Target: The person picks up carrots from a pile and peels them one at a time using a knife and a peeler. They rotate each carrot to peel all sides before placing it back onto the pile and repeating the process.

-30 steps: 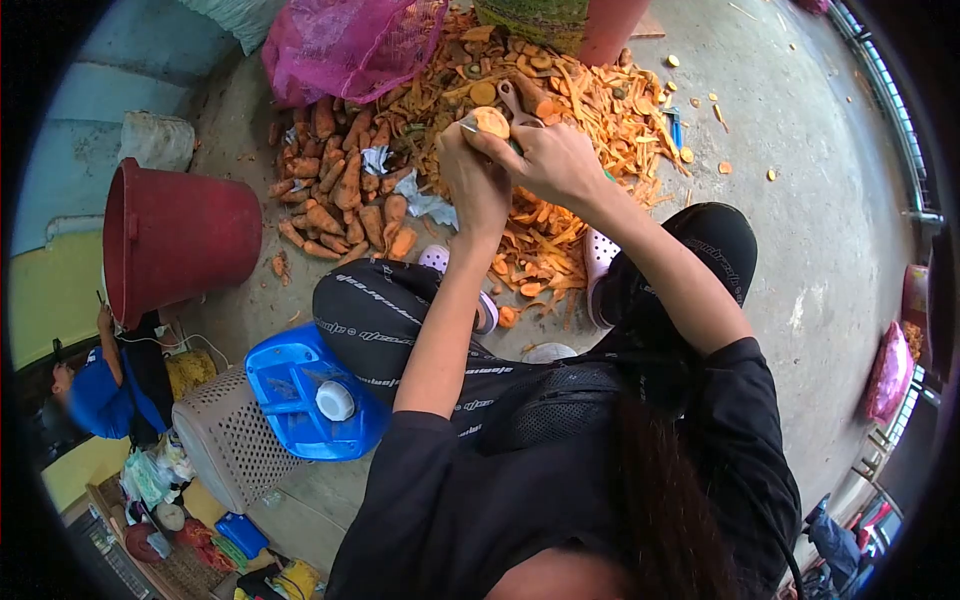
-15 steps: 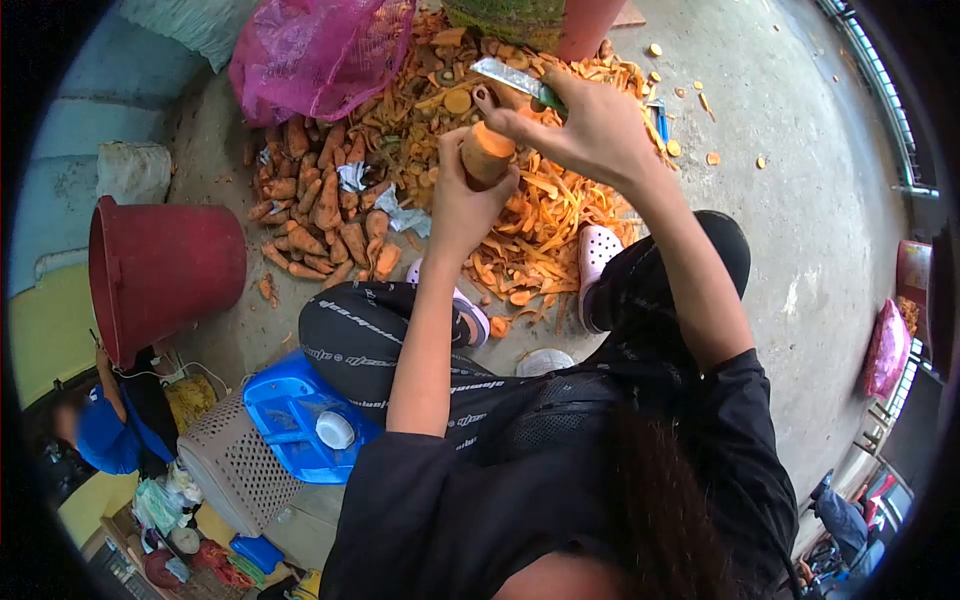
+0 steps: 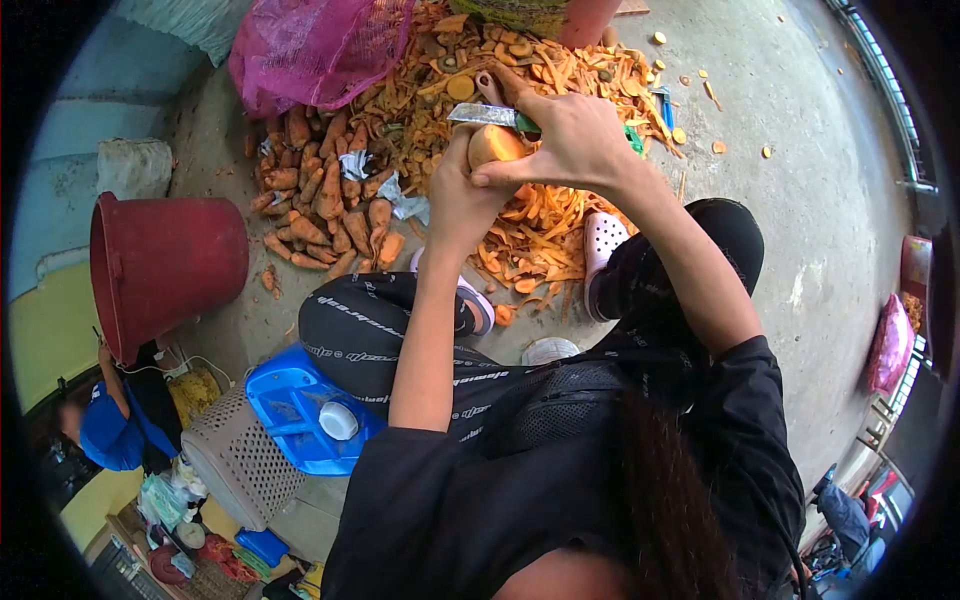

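A thick orange carrot (image 3: 494,147) is held in my left hand (image 3: 465,190), its cut end facing up. My right hand (image 3: 580,145) grips a knife (image 3: 484,115) with a green handle; the blade lies across the far side of the carrot's top, and my right thumb touches the carrot. Beneath and beyond both hands spreads a heap of orange peelings (image 3: 540,235) with round slices among them. Whole carrots (image 3: 325,195) lie piled on the floor to the left of the heap.
A red bucket (image 3: 175,270) lies at the left, with a pink mesh bag (image 3: 310,50) at the top. A blue jug (image 3: 300,410) stands by my left knee, beside a perforated basket (image 3: 240,455). A person in blue (image 3: 115,425) is at the lower left.
My right hand has brought the knife down and left onto the carrot's top. The carrot's cut end now looks smoother and tilts more toward the camera.
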A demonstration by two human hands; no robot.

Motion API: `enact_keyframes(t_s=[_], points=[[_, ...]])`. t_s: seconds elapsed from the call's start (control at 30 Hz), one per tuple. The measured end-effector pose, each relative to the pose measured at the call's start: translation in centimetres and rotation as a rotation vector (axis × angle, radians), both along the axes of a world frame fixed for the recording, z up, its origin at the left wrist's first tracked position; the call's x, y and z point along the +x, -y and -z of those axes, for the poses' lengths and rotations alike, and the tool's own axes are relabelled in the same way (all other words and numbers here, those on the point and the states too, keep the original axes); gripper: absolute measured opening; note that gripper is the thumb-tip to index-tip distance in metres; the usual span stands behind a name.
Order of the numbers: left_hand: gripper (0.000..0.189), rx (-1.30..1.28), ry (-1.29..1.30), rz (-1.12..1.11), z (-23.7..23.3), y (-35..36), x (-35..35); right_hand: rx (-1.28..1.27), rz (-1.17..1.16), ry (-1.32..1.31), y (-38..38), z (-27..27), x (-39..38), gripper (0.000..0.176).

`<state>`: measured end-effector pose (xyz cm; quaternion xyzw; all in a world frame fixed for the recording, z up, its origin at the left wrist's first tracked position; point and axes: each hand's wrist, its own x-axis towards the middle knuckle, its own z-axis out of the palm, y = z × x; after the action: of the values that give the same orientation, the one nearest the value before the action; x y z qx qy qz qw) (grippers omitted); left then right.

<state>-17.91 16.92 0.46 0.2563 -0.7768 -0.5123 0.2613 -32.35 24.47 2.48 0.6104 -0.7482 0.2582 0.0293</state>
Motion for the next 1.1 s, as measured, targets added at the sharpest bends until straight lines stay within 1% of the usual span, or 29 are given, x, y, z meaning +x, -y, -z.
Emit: enact_keyframes(t_s=[0.03, 0.13, 0.23, 0.33, 0.37, 0.43, 0.47, 0.53, 0.57, 0.63, 0.67, 0.77, 0.87, 0.9, 0.93, 0.97, 1.0, 1.03, 1.07, 1.1], points=[[0.042, -0.005, 0.000, 0.004, 0.2, 0.1, 0.1, -0.019, -0.001, -0.004, 0.0, 0.1, 0.0, 0.082], [0.042, 0.014, 0.016, 0.027, 0.2, 0.1, 0.2, 0.072, 0.021, 0.004, -0.1, 0.1, 0.3, 0.079], [0.042, 0.017, 0.056, 0.064, 0.4, 0.4, 0.4, 0.300, 0.041, 0.059, -0.1, 0.0, 0.2, 0.089], [0.040, 0.050, 0.096, 0.083, 0.9, 0.6, 0.4, 0.298, 0.030, 0.101, -0.2, 0.5, 0.3, 0.083], [0.039, 0.068, 0.110, 0.088, 1.0, 0.6, 0.4, 0.237, 0.003, 0.095, -0.3, 0.8, 0.4, 0.078], [0.034, 0.022, 0.045, 0.121, 1.5, 0.8, 0.3, 0.115, -0.050, 0.081, -0.3, 1.2, 0.8, 0.070], [0.032, 0.000, 0.013, 0.135, 1.7, 0.8, 0.3, 0.119, -0.038, 0.057, -0.3, 1.2, 0.8, 0.068], [0.027, 0.054, 0.202, 0.160, 1.8, 1.0, 0.6, 0.125, -0.004, 0.009, -0.3, 0.9, 1.0, 0.065], [0.025, 0.079, 0.294, 0.173, 1.7, 1.2, 0.6, 0.171, -0.005, 0.011, -0.3, 0.8, 0.9, 0.065], [0.023, 0.007, 0.282, 0.150, 1.6, 0.8, 0.4, 0.263, -0.016, 0.017, -0.3, 0.6, 0.9, 0.066], [0.022, -0.030, 0.276, 0.138, 1.6, 0.7, 0.3, 0.264, -0.018, 0.020, -0.2, 0.6, 0.9, 0.066], [0.030, 0.106, 0.241, 0.058, 2.1, 0.8, 0.3, 0.254, 0.003, 0.050, -0.2, 0.8, 0.6, 0.066], [0.040, 0.160, 0.157, -0.093, 2.9, 0.9, 0.2, 0.238, 0.072, 0.136, -0.1, -0.1, -0.3, 0.067], [0.049, 0.177, 0.202, -0.078, 2.5, 1.3, 0.2, 0.256, 0.099, 0.169, 0.0, -0.6, -0.9, 0.067], [0.049, 0.105, 0.210, -0.099, 2.7, 1.5, 0.4, 0.274, 0.125, 0.202, -0.1, -1.0, -1.4, 0.068], [0.049, 0.033, 0.216, -0.120, 3.0, 1.7, 0.6, 0.235, 0.176, 0.229, -0.3, -1.2, -1.8, 0.061], [0.048, -0.039, 0.221, -0.139, 3.2, 1.9, 0.6, 0.222, 0.207, 0.180, -0.7, -0.5, -2.6, 0.055], [0.052, -0.224, 0.248, -0.184, 2.6, 1.5, 0.8, 0.207, 0.236, 0.128, -0.9, 1.0, -3.9, 0.049], [0.054, -0.288, 0.340, -0.219, 2.5, 1.3, 1.0, 0.195, 0.266, 0.080, -1.1, 2.3, -5.0, 0.042], [0.056, -0.352, 0.434, -0.254, 2.4, 1.2, 1.1, 0.267, 0.264, 0.082, -1.1, 2.9, -5.6, 0.037]])
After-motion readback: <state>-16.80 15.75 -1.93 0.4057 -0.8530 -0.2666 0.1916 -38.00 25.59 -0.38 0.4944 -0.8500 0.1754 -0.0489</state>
